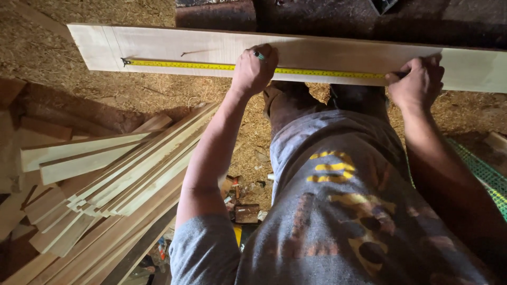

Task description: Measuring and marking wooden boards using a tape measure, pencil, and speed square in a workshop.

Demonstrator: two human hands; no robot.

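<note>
Tape measure [185, 64]: lying stretched along plank [327, 53]
Left hand [253, 71]: fingers gripping pencil [259, 55], marking
Right hand [417, 82]: fingers pinching tape
Cutting: not yet

Long board [338, 53] lies across the far side of the scene, running left to right. Tape measure [185, 64] lies on the board along its near edge, hook end at the left. Left hand [254, 68] rests on the tape near the board's middle; right hand [420, 82] presses the tape further right. Stack of thin wood strips [121, 174] lies at near left, fanned out toward the board. Sawdust-covered floor [63, 58] lies under the board and between stack and board. Mesh sheet [483, 171] lies on the floor at right.
</note>
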